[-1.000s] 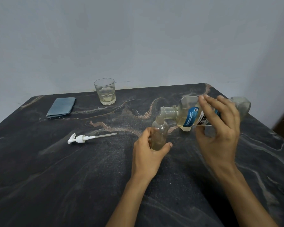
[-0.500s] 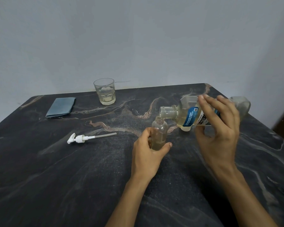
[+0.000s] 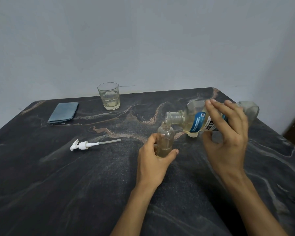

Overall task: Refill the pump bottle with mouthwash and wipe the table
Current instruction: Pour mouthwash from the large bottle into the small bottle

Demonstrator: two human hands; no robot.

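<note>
A folded blue cloth [image 3: 63, 112] lies far left, the pump head [image 3: 85, 144] nearer. The left hand [image 3: 154, 160] grips the upright pump bottle [image 3: 165, 139]; the right hand [image 3: 227, 135] clasps the tilted mouthwash bottle [image 3: 194, 120] above its mouth.

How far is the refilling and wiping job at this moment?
Done: the pump head is off and lies on the table.

In hand: the left hand holds the small bottle upright while the right hand tips the mouthwash bottle over its neck. Liquid fills only its lower part.

Left: finish filling, refit the pump, then wipe with the folded cloth, untouched.
</note>
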